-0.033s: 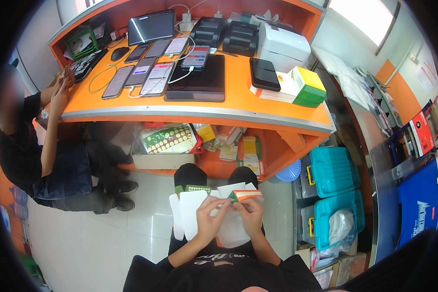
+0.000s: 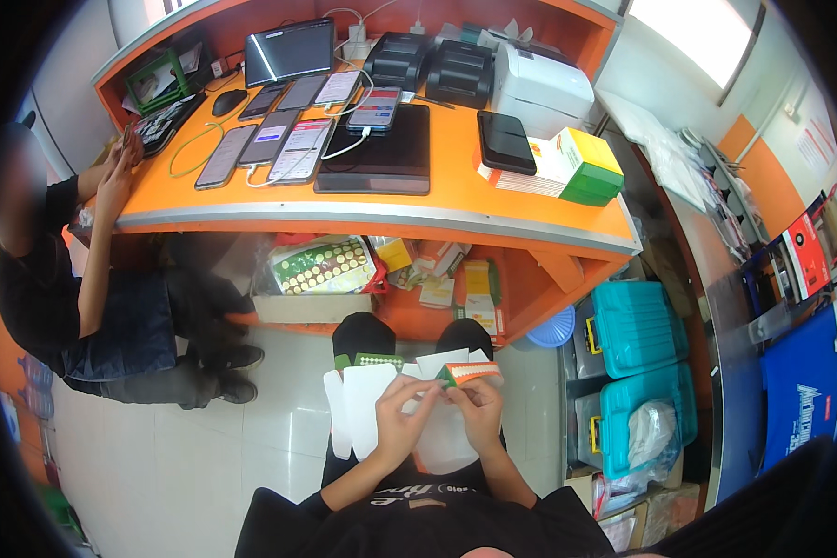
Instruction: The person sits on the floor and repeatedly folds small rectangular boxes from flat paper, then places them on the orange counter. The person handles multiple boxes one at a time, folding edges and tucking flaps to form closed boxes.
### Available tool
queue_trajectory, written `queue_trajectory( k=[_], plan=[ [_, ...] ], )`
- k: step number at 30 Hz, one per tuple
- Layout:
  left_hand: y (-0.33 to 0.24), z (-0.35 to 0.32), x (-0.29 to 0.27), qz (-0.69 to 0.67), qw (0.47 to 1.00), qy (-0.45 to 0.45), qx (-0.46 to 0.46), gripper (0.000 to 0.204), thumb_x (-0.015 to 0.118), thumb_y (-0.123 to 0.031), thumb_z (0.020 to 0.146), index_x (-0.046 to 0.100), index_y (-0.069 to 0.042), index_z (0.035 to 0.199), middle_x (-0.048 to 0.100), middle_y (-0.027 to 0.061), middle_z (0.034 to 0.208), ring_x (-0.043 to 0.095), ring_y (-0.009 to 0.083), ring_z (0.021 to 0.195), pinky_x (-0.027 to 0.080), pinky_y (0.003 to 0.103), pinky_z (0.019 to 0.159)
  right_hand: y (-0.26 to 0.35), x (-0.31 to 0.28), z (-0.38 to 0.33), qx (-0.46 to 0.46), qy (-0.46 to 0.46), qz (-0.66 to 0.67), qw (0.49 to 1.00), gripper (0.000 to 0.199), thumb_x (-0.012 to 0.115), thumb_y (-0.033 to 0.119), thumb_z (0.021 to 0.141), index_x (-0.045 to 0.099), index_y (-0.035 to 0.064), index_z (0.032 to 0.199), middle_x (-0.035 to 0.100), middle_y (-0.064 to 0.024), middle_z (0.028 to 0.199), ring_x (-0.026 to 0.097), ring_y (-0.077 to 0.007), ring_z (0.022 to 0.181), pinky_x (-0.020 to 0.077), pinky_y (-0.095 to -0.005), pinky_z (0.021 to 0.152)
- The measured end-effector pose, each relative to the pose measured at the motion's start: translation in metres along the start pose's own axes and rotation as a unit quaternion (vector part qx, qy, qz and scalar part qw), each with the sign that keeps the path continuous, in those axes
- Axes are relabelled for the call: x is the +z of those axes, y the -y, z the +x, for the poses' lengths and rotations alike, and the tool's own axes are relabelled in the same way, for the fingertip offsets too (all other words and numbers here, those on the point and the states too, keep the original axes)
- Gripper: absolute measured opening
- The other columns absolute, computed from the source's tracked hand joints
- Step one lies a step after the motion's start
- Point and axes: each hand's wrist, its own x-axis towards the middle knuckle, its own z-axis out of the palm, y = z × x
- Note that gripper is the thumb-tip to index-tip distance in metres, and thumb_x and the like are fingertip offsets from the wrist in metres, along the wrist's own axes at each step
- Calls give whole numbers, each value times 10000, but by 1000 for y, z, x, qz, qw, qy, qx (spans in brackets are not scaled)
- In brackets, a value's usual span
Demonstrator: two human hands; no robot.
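I sit with my hands together over my lap. My right hand point(image 2: 482, 409) grips a small orange-and-white box point(image 2: 471, 373) by its lower side. The fingertips of my left hand point(image 2: 402, 416) pinch the box's left end. Several white sheets point(image 2: 361, 416) lie fanned out on my lap under both hands. A green strip with rows of pale dots point(image 2: 378, 360) rests on my left knee, just beyond the sheets.
An orange desk point(image 2: 381, 209) ahead carries several phones point(image 2: 279, 144), a tablet point(image 2: 288, 51), a dark pad point(image 2: 381, 153), printers point(image 2: 539, 84) and a green-yellow box point(image 2: 586, 166). Packets fill the shelf beneath point(image 2: 325, 265). A seated person point(image 2: 74, 288) is at left. Teal crates point(image 2: 628, 325) stand at right.
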Motion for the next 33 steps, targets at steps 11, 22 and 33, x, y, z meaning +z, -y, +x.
queue_trajectory(
  k=[11, 22, 33],
  plan=[
    [0, 3, 6, -10, 1000, -12, -9, 126, 711, -50, 825, 741, -25, 944, 621, 64, 788, 567, 130, 733, 450, 249, 665, 5, -2, 11, 20, 14, 20, 1000, 82, 670, 41, 883, 661, -14, 943, 664, -50, 905, 618, -104, 795, 494, -247, 734],
    [1, 1, 1, 37, 999, 23, 17, 148, 706, -28, 795, 731, -28, 941, 663, 101, 832, 632, 202, 756, 496, 284, 693, 8, -14, 8, -39, 58, -56, 996, 156, 676, -33, 844, 668, -21, 999, 680, -61, 936, 637, -116, 864, 501, -259, 788],
    [-18, 11, -24, 61, 982, 168, 66, 88, 723, -17, 789, 718, -15, 877, 685, 130, 879, 677, 263, 974, 522, 329, 781, 19, -24, 12, -55, 107, -39, 992, 188, 682, -22, 843, 677, -42, 1030, 683, -95, 1041, 650, -161, 938, 504, -305, 862]
  ],
)
